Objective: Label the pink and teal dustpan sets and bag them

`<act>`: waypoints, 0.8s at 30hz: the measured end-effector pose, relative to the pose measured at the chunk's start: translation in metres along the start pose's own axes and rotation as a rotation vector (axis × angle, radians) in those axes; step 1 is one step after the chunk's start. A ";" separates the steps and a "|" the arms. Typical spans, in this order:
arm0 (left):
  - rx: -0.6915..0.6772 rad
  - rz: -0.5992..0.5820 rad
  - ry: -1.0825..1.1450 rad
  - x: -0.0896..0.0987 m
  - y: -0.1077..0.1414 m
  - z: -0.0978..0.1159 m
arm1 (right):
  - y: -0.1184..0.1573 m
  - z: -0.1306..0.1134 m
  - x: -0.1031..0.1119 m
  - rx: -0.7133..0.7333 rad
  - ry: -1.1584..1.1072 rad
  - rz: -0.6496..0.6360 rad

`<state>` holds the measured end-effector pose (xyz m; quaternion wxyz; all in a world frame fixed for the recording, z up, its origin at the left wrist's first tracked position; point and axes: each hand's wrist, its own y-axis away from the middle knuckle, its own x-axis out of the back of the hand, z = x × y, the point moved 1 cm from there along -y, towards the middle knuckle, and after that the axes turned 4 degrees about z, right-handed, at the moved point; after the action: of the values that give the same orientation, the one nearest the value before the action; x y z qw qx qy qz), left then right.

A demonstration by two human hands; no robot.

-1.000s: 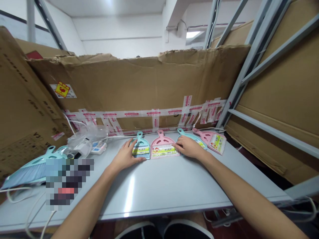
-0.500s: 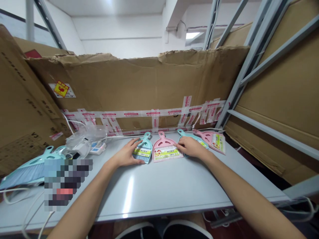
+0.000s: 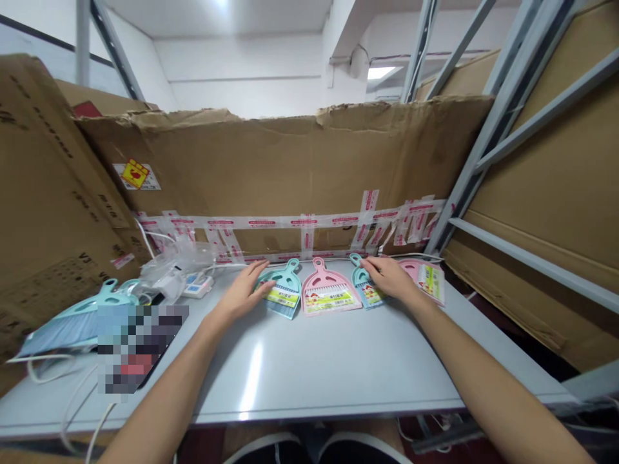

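A teal dustpan set [image 3: 285,298] with a brush and a yellow-green label lies on the table; my left hand [image 3: 244,290] rests at its left edge, fingers spread and thumb over the pan. To its right lies a pink dustpan set [image 3: 331,298], untouched by either hand. My right hand [image 3: 391,277] covers the right part of a second teal dustpan set [image 3: 363,287], fingers stretched out toward its handle. Beyond that hand, a second pink dustpan set [image 3: 432,282] shows, its left side partly hidden.
Along the back stands a taped cardboard sheet [image 3: 271,167]. At the left are another teal dustpan with brush [image 3: 77,319], a pixelated dark object [image 3: 145,348], a white power strip [image 3: 197,285], clear plastic packaging [image 3: 169,267] and white cables. Grey metal shelving [image 3: 512,254] borders the right.
My left hand has lifted its fingers away from the first teal dustpan, uncovering more of it. My right hand has shifted right over the second teal dustpan. The view has moved slightly.
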<state>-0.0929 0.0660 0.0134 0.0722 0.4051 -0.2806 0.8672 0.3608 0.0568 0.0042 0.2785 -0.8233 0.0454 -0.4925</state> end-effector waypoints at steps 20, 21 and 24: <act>0.656 0.983 1.161 0.023 -0.007 -0.040 | 0.003 0.002 -0.011 -0.011 0.018 -0.034; 0.597 0.987 1.085 0.023 -0.007 -0.035 | 0.003 0.002 -0.012 -0.011 0.019 -0.033; 0.373 0.920 0.863 0.020 -0.003 -0.012 | 0.003 0.002 -0.011 -0.012 0.019 -0.023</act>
<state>-0.1135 0.0732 0.0235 -0.2713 -0.1346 -0.2159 0.9283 0.3571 0.0588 -0.0070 0.2677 -0.8205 0.0416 -0.5033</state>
